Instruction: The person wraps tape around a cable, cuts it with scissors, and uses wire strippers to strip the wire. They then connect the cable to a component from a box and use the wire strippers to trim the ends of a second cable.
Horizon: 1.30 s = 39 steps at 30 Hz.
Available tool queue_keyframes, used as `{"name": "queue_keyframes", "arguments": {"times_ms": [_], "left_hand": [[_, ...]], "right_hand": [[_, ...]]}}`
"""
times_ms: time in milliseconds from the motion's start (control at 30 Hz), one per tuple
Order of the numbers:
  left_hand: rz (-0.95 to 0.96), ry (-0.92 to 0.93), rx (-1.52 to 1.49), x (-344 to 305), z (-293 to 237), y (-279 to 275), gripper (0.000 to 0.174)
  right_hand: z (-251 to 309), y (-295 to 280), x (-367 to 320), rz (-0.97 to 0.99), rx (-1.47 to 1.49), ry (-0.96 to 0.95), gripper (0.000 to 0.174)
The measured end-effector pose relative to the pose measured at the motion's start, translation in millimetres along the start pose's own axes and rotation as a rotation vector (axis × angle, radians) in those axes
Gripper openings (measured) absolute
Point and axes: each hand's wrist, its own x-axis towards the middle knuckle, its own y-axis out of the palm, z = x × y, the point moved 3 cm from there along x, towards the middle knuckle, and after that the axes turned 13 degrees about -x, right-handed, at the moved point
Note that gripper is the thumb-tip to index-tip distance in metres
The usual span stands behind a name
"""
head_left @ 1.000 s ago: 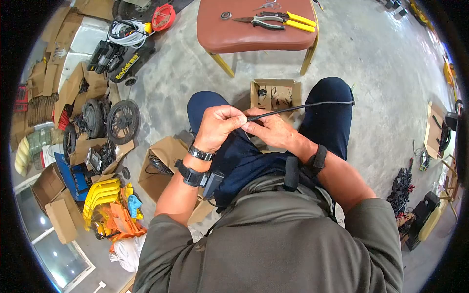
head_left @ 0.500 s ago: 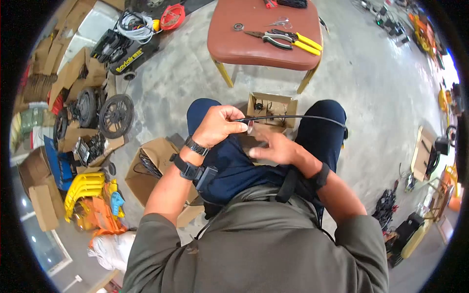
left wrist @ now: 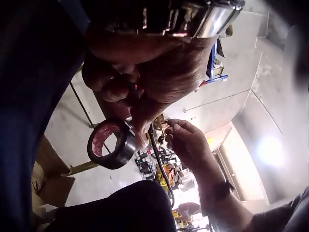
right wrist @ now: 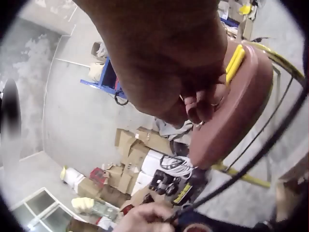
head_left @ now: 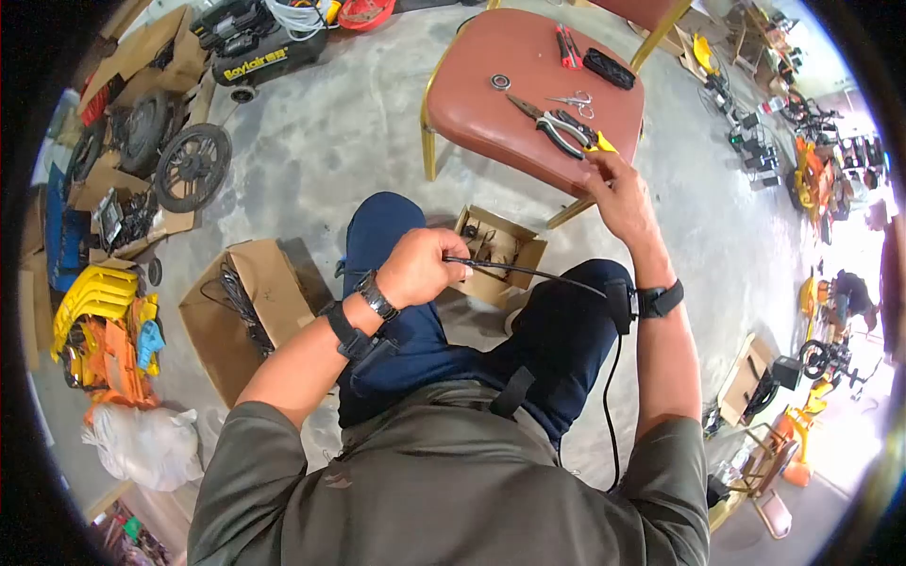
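On the chair [head_left: 477, 118], pliers [head_left: 559, 128] touch right fingers [head_left: 598, 162]; left fingers [head_left: 453, 255] pinch cable [head_left: 528, 273].

Workshop: bare concrete floor [head_left: 330, 141], air compressor [head_left: 260, 42], spoked wheels [head_left: 193, 167], cardboard boxes [head_left: 247, 311], pliers [head_left: 564, 127] on chair [head_left: 491, 118].

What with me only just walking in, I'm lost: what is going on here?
A seated person pinches the end of a black cable in the left hand above the lap, with a roll of tape hanging at that hand. The right hand is stretched out to the red chair seat ahead, fingers at the yellow-handled pliers lying there; whether they grip them is unclear.
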Motion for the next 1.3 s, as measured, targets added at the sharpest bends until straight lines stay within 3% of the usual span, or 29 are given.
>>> {"name": "queue_keyframes", "arguments": {"times_ms": [167, 367, 467, 567, 600, 700, 733, 767, 867, 1000, 1133, 1233, 1300], "left_hand": [[-0.060, 0.133, 0.165, -7.0, -7.0, -3.3, 0.020], [-0.126, 0.228, 0.176, -22.7, -12.5, -6.2, 0.026], [-0.246, 0.487, 0.331, -39.6, -34.1, -11.4, 0.023], [-0.250, 0.635, 0.255, -63.6, -43.7, -13.3, 0.022], [-0.155, 0.578, 0.181, -69.5, -34.2, -12.6, 0.023], [-0.039, -0.008, -0.187, -79.8, -4.0, -1.4, 0.030], [0.004, -0.121, -0.248, -80.4, 5.4, 1.9, 0.042], [-0.038, -0.134, -0.346, -78.7, 14.9, 4.9, 0.046], [-0.086, -0.214, -0.655, -70.0, 37.4, 18.8, 0.065], [-0.121, -0.306, -0.710, -48.2, 41.1, 26.9, 0.076], [-0.189, -0.112, -0.809, -32.0, 43.5, 32.0, 0.078], [-0.181, -0.008, -0.769, -27.8, 47.7, 30.8, 0.074], [-0.213, 0.070, -0.742, -25.4, 48.4, 29.6, 0.065]], "right_hand": [[-6.9, 11.8, 44.4, -0.034, -0.243, -0.104, 0.038], [3.2, 30.9, 69.6, 0.056, -0.391, -0.209, 0.046], [4.3, 28.8, 77.9, 0.024, -0.378, -0.211, 0.042], [-35.5, 26.5, 107.9, -0.019, -0.330, -0.257, 0.036], [-48.4, 25.2, 117.3, -0.035, -0.345, -0.293, 0.034], [-68.7, 31.5, 136.2, 0.011, -0.418, -0.252, 0.034], [-72.2, 34.0, 142.6, 0.000, -0.397, -0.301, 0.035], [-79.6, 37.7, 149.3, 0.053, -0.462, -0.240, 0.036], [-73.6, 38.0, 158.5, 0.135, -0.561, -0.308, 0.039], [-68.1, 41.6, 164.4, 0.158, -0.562, -0.308, 0.037], [-69.9, 39.2, 163.6, 0.190, -0.541, -0.359, 0.036], [-66.6, 25.4, 153.9, 0.300, -0.456, -0.200, 0.032], [-109.2, 31.2, 153.4, 0.343, -0.193, -0.055, 0.028]]}}
